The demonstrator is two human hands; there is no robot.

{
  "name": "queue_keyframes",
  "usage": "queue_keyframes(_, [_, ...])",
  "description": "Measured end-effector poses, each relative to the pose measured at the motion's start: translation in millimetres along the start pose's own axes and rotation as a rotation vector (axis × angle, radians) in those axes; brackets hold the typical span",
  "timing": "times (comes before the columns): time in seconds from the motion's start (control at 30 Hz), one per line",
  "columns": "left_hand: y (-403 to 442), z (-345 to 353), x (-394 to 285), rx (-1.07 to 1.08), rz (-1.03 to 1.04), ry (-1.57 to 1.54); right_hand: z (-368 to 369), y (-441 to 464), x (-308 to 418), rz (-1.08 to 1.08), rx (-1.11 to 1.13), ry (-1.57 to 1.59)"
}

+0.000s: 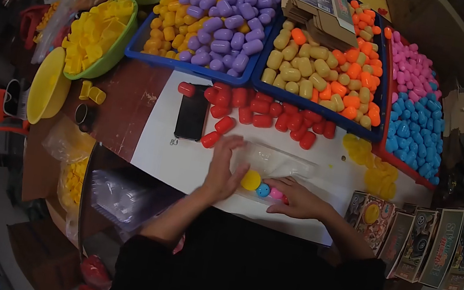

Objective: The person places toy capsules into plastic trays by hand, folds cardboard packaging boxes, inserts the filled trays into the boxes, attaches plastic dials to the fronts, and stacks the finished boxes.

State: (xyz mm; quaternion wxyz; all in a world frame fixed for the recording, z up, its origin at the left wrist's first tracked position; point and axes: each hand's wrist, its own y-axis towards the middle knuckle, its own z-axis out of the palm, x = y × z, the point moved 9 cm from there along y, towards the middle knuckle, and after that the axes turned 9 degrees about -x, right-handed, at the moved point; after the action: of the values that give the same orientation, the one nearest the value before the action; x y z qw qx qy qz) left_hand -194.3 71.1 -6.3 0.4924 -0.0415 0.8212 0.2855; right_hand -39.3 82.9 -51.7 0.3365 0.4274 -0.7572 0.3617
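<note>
My left hand point(224, 171) is open, fingers and thumb apart, at the left end of a clear plastic tray point(301, 167). Close to its thumb lies a round yellow piece point(251, 180), in a row with a blue dotted ball point(263, 190) and a pink piece point(276, 193). My right hand point(301, 200) rests over the right end of this row, fingers stretched and thumb apart, partly covering the pink piece and a bit of red. Whether its fingertips grip anything is hidden. Loose red capsules point(261, 120) lie beyond both hands.
A black phone point(191, 115) lies on the white sheet. Behind stand a blue bin of purple and yellow capsules point(220, 46), another of tan and orange ones point(311, 66), and a red-edged bin of pink and blue pieces point(413, 131). Printed boxes point(441, 245) line the right.
</note>
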Motion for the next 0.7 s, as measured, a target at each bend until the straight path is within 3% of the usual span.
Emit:
queue_keyframes(0.07, [70.7,-28.6,-11.3,-0.164,0.221,0.041,0.7,-3.6,0.0,0.005,-0.021,-0.08])
queue_keyframes(0.13, [148.2,-44.7,-8.4,-0.328,0.377,0.309,-6.9,-8.8,1.7,0.007,-0.046,-0.169])
queue_keyframes(0.23, [238.5,-44.7,52.8,-0.384,0.444,0.492,-42.2,-20.9,21.6,-0.002,-0.084,-0.291])
queue_keyframes(0.3, [272.3,-17.2,104.2,-0.054,0.303,0.619,-69.3,-25.1,34.7,0.05,-0.065,-0.216])
queue_keyframes(0.4, [280.9,-32.6,88.2,-0.009,0.343,0.439,-115.3,-33.1,40.8,0.058,-0.25,-0.217])
queue_keyframes(0.47, [290.2,-85.1,91.1,-0.2,0.169,0.467,-139.0,-35.4,29.3,0.059,-0.322,-0.245])
queue_keyframes(0.5, [295.7,-120.4,129.6,-0.237,-0.219,0.571,-152.7,-36.3,24.0,0.068,-0.4,-0.279])
queue_keyframes(0.53, [300.1,-148.6,138.2,-0.242,-0.137,0.787,-159.9,-34.4,17.6,0.095,-0.409,-0.266])
queue_keyframes(0.57, [300.6,-172.1,165.6,-0.21,-0.197,0.834,-173.5,-32.9,15.1,0.085,-0.465,-0.244])
queue_keyframes(0.6, [301.3,-187.2,190.6,-0.116,-0.188,0.975,-188.3,-33.0,13.6,0.078,-0.527,-0.23])
queue_keyframes(0.67, [288.4,-191.0,241.9,0.158,-0.179,0.925,-216.3,-26.4,3.9,0.142,-0.667,-0.253])
queue_keyframes(0.7, [284.1,-184.7,254.5,0.25,-0.331,0.959,-230.2,-21.4,0.7,0.131,-0.746,-0.292])
